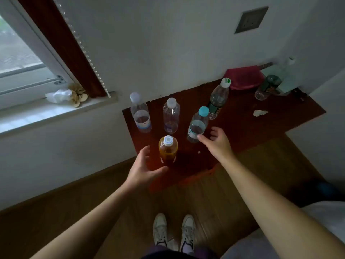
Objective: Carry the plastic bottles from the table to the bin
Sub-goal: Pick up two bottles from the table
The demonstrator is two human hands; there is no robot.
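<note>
Several plastic bottles stand upright on a dark red table [242,124]. Nearest is an amber bottle [168,150] with a white cap. My left hand [144,168] spreads open around its base, thumb right by its foot, fingers to its left. A clear bottle with a teal cap [197,124] stands at the right. My right hand [217,140] is open beside it, one fingertip at its lower side. Behind stand two clear bottles with white caps [140,113] [171,115] and a green-labelled bottle [217,99]. No bin is in view.
A red cloth [244,76], a small dark bottle [267,86] and a crumpled scrap [260,113] lie at the table's far right. A windowsill [56,111] with a crumpled bag runs at the left. Wooden floor and my white shoes [173,232] are below.
</note>
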